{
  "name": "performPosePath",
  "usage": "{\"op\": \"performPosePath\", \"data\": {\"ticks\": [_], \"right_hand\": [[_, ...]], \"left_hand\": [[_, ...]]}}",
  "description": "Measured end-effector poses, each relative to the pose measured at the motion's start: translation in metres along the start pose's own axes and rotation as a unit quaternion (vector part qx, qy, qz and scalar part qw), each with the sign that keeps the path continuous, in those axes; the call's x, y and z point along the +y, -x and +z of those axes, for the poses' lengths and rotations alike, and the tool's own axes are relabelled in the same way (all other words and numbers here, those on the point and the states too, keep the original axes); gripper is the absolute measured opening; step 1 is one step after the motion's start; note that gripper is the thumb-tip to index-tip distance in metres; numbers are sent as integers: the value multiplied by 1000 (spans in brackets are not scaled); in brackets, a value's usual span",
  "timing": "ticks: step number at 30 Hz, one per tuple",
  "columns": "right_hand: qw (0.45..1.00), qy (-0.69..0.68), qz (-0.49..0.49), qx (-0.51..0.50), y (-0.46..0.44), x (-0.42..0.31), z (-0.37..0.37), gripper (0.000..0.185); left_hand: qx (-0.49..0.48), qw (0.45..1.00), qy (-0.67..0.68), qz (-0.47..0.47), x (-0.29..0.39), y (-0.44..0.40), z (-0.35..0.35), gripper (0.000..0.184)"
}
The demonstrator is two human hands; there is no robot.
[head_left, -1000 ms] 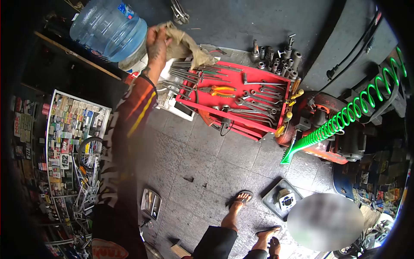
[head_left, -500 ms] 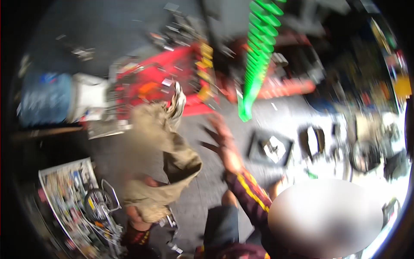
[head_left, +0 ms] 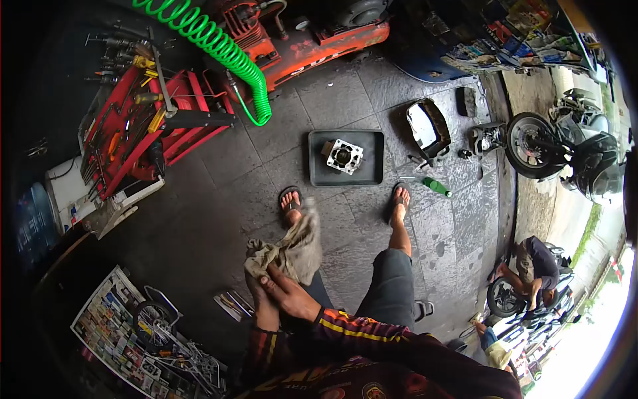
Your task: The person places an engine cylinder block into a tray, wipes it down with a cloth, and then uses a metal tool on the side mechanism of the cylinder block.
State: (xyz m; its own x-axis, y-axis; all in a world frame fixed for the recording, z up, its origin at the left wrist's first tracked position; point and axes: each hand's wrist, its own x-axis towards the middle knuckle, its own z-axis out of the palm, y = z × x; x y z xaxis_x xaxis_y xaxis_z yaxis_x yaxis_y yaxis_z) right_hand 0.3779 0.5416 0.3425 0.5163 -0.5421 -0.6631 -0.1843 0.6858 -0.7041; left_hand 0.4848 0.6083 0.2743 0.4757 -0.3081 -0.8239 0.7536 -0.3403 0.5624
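A crumpled beige cloth rag (head_left: 299, 251) is bunched between my two hands, in front of my body. My left hand (head_left: 263, 307) is closed on its lower end. My right hand (head_left: 292, 296) presses against the left, its fingers closed over the rag's edge. Part of the cloth hangs loose and is blurred. On the floor ahead, a black tray (head_left: 319, 178) bears a metal engine cylinder (head_left: 345, 157) with a round bore, apart from both hands.
A red tool rack (head_left: 193, 143) stands left, below a green coiled hose (head_left: 226, 53) and red compressor (head_left: 325, 43). A green bottle (head_left: 436, 187) lies right. A motorcycle (head_left: 531, 143) stands beyond; another person (head_left: 537, 263) crouches by a wheel.
The spread-out cloth is now bunched between both hands. My right hand, earlier stretched out with fingers apart, has come in to meet the left. The camera view has swung right.
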Motion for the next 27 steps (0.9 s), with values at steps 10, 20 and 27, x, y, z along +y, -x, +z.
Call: {"op": "performPosePath", "data": {"ticks": [10,20,27], "right_hand": [[988,-5,-107,111,67,-6,-260,60],[932,-110,101,330,55,54,-349,45],[994,27,-5,104,76,66,-293,54]], "left_hand": [[-344,877,224,-248,-137,60,161,48],[-172,799,-533,220,-184,175,269,54],[18,996,-23,-81,-250,70,213,50]]}}
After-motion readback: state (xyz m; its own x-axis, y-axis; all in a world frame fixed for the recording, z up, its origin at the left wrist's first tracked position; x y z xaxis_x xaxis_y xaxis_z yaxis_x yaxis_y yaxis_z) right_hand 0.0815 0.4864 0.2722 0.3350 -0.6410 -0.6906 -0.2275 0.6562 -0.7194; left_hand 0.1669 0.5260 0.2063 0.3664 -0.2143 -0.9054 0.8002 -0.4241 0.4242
